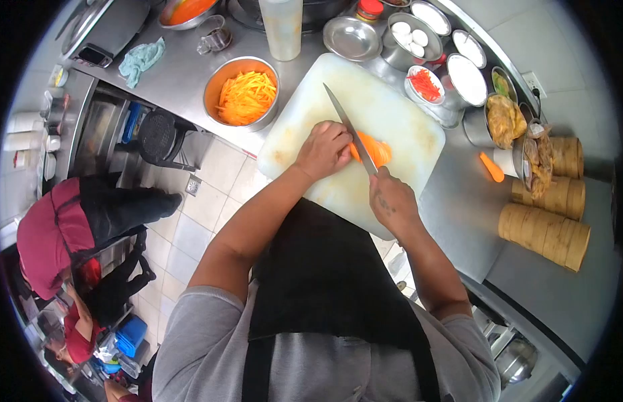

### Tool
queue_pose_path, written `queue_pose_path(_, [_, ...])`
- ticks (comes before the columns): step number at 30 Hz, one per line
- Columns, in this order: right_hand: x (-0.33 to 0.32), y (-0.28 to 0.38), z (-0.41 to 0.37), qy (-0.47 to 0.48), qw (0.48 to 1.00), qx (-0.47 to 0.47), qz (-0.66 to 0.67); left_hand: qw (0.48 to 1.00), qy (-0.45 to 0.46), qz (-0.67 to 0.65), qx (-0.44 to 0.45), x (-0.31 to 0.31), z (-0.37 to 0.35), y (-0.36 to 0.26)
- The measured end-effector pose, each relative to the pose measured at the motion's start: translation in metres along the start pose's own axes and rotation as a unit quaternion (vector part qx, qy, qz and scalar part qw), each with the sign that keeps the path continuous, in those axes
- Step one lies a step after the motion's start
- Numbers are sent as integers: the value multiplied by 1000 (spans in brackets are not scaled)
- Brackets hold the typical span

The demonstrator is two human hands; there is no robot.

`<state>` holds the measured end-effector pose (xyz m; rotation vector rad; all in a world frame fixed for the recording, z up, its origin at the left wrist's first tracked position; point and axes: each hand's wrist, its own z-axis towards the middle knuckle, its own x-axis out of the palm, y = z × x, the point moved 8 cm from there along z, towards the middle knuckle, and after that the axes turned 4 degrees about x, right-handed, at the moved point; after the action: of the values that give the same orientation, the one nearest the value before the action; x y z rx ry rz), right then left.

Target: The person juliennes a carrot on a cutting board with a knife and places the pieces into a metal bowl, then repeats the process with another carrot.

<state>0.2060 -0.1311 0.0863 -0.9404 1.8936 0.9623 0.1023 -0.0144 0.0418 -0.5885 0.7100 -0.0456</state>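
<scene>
Knife (349, 126) aslant, tip forward-left

The scene was brightly and fairly evenly lit with whitish light that seemed to come from above. The cutting board (304, 134) was pale and bright, and the floor tiles (221, 159) looked washed out in places. Shadows were soft, while the black apron (318, 268) sank into near-darkness with little detail. Small highlights glinted on the metal dish (352, 38), and the counter (458, 214) carried a dull sheen. The knife (350, 127) appeared reasonably sharp. Towards the rim, the wide lens bent straight lines (the wall (559, 40) curved noticeably), details softened at far left, and a black vignette swallowed the corners.
</scene>
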Motion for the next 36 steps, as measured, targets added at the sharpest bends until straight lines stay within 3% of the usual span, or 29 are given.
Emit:
queue_pose_path(14, [40,-13,45,-31,998,27,49,1000,-3,-2,3,-1,1,-1])
queue_pose_path(22, [2,1,20,-46,998,7,41,1000,-2,-10,4,-1,2,-1])
queue_pose_path(31, [8,-1,9,49,998,28,-8,1000,2,-15,-5,-1,2,4])
queue_pose_path(34, [36,-3,35,-38,998,-41,40,1000,10,-14,-8,2,-2,2])
queue_pose_path(36, [44,0,45,-28,999,33,30,1000,6,-6,-1,1,-1,3])
